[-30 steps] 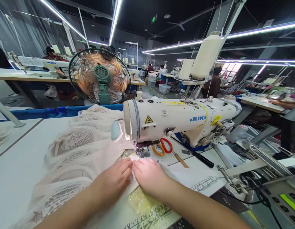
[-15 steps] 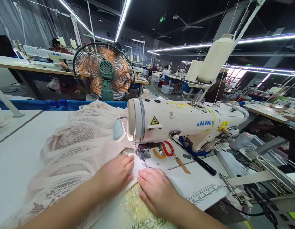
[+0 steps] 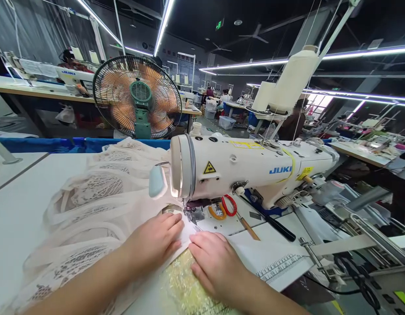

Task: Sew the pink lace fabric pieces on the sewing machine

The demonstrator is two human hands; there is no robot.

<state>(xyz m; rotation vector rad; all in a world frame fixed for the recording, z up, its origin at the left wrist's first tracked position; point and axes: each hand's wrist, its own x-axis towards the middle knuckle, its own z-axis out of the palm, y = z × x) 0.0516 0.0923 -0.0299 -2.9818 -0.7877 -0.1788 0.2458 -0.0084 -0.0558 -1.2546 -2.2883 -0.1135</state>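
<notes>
A white JUKI sewing machine stands on the white table. Pale pink lace fabric lies piled to its left and runs under the needle and presser foot. My left hand lies flat on the fabric just in front of the needle, fingers together and stretched out. My right hand rests flat beside it, to the right, pressing the fabric edge against the table. Neither hand holds anything.
Scissors with red and orange handles and a wooden-handled tool lie behind the needle. A fan stands at the table's back edge. Thread cones rise above the machine. A printed ruler marks the front edge. Other people work at distant tables.
My hands slid apart slightly and stayed flat on the fabric; the right hand drew back towards me. The view shifted a little.
</notes>
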